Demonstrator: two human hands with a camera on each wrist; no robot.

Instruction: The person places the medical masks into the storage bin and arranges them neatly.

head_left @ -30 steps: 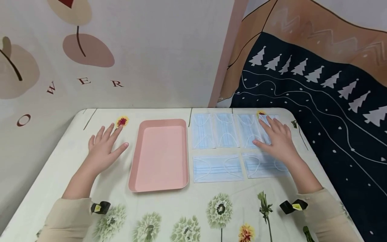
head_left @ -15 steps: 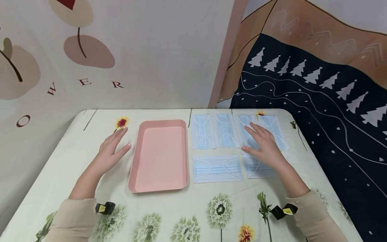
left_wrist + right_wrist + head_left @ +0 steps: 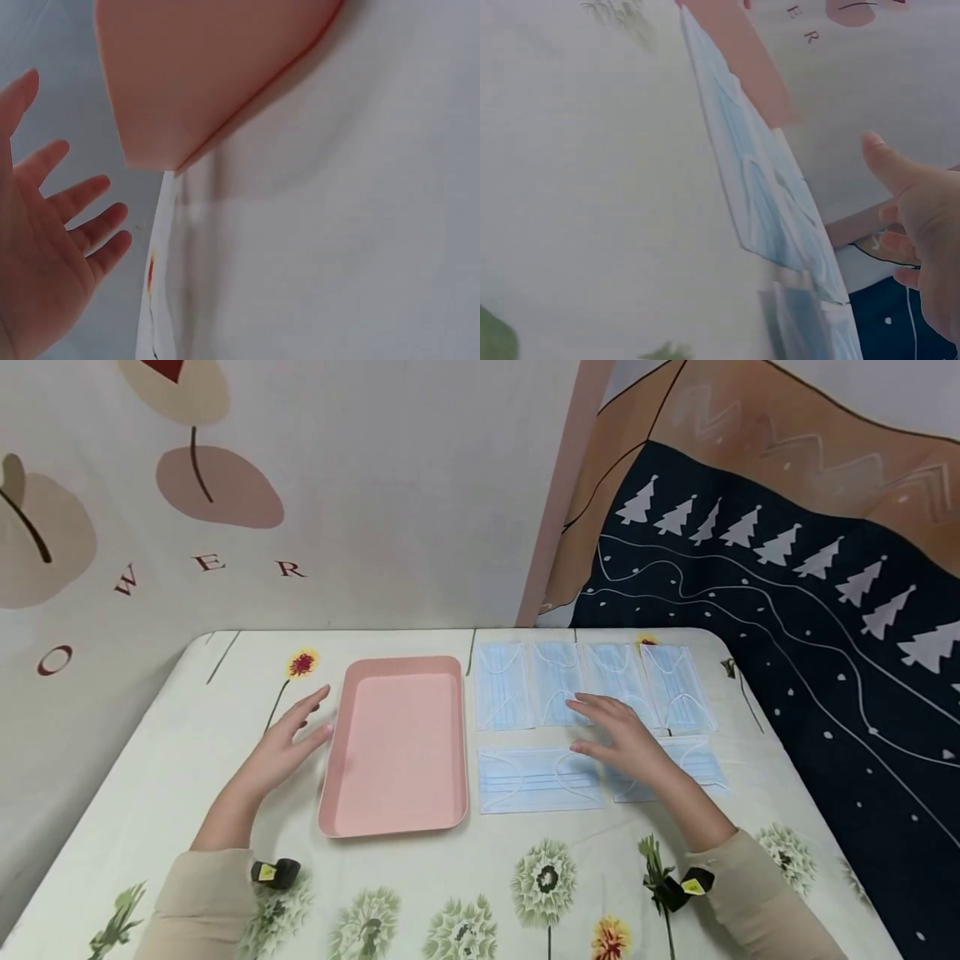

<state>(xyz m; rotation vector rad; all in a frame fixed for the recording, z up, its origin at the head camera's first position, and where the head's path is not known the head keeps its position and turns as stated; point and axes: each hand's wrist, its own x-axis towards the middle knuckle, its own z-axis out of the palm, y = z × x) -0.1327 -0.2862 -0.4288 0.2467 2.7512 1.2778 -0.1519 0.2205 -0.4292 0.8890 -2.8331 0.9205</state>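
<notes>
A pink rectangular tray [image 3: 397, 743] lies on the table. My left hand [image 3: 277, 756] hovers at its left side, fingers straight and thumb by the rim; in the left wrist view the spread fingers hold nothing and the tray's wall [image 3: 202, 75] rises beside them. Several light blue face masks with white ear loops are laid out flat right of the tray: an upright back row [image 3: 501, 685] and two sideways in front, a left one [image 3: 525, 785] and a right one [image 3: 701, 760]. Over them hangs my right hand [image 3: 626, 743], relaxed, gripping nothing and partly covering some masks.
The white tablecloth [image 3: 450, 860] has printed green and yellow-red flowers. A pale wall stands behind the table, and a dark cloth with white trees [image 3: 720, 602] hangs at the right. Each wrist wears a small black camera [image 3: 276, 873].
Both hands have moved inward: the left rightward to the tray's edge, the right leftward from the far-right masks to the middle ones. Tray and masks have stayed in place.
</notes>
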